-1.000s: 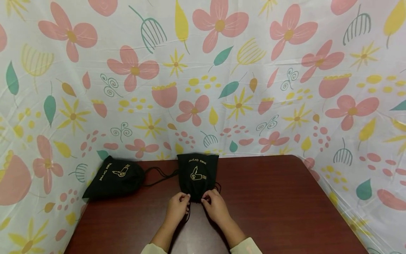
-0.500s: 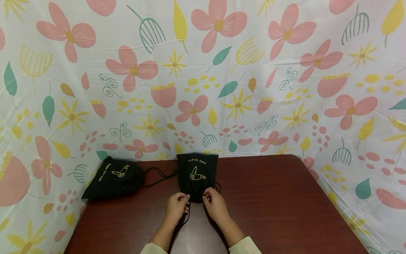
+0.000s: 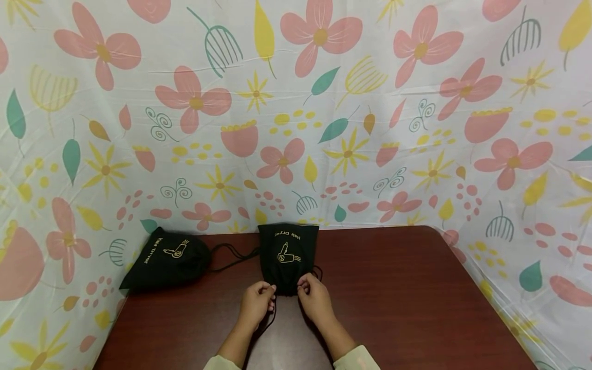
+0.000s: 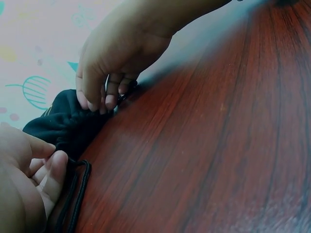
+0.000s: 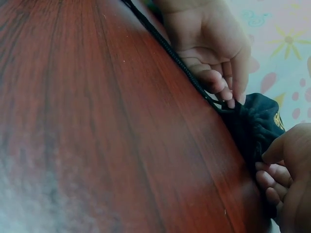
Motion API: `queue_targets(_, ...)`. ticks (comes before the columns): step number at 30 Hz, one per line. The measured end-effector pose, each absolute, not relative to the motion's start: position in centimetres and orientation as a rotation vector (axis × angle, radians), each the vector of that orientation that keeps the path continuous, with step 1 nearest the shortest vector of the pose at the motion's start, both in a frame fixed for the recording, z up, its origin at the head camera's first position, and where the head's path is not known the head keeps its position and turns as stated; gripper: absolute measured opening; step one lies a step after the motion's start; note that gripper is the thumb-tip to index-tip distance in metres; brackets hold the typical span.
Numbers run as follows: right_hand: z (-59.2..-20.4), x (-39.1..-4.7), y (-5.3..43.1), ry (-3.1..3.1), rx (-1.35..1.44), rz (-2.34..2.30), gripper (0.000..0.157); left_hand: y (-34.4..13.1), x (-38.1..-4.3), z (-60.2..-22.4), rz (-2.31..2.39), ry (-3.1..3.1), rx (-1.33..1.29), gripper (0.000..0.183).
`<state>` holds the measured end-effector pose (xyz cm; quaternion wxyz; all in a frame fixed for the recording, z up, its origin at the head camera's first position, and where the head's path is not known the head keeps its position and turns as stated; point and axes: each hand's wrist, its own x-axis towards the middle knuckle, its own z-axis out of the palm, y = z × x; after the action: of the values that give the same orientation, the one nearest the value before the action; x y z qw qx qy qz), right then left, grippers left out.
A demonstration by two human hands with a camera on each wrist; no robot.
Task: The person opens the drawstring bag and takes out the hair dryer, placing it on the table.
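Observation:
A black drawstring bag [image 3: 288, 257] with yellow "Hair Dryer" lettering and a dryer drawing lies on the table, its gathered mouth toward me. At the left corner of that mouth, my left hand [image 3: 255, 304] pinches the cloth between thumb and forefinger. My right hand [image 3: 316, 297] pinches the opposite corner in the same way. Both wrist views show the gathered, puckered cloth [image 5: 250, 124] between the two hands. A black cord [image 4: 80, 194] hangs down beside the left hand onto the table. More cord loops out past the right hand.
A second black drawstring bag [image 3: 168, 259], printed alike and bulging, lies at the table's left back corner. Its cords [image 3: 233, 257] trail across to the first bag. The dark red wooden table [image 3: 407, 298] meets a flower-printed cloth backdrop [image 3: 370, 128] at the back and sides.
My right hand has shifted slightly up and away along the bag's mouth. The left hand keeps its pinch almost in place, and both bags lie where they were.

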<state>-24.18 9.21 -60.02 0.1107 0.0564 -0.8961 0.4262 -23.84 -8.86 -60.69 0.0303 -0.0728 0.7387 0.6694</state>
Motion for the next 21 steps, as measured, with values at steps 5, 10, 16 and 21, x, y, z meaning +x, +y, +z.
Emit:
queue_targets(5, -60.0, -24.2, 9.3, -2.626, 0.160, 1.278, 0.009, -9.0, -23.8, -60.7, 2.065, 2.264, -0.219, 0.023)
queue_targets(10, -60.0, -24.2, 9.3, -2.629, 0.137, 1.289, 0.009, -9.0, -23.8, -60.9, 2.061, 2.260, -0.207, 0.025)
queue_targets(16, -60.1, -24.2, 9.4, -2.651, 0.132, 1.277, 0.008, -8.9, -23.0, -59.3, 2.039, 2.288, -0.180, 0.023)
queue_targets(21, -60.0, -24.2, 9.6, -2.661, 0.139, 1.276, 0.009, -9.0, -22.3, -57.4, 2.009, 2.278, -0.181, 0.022)
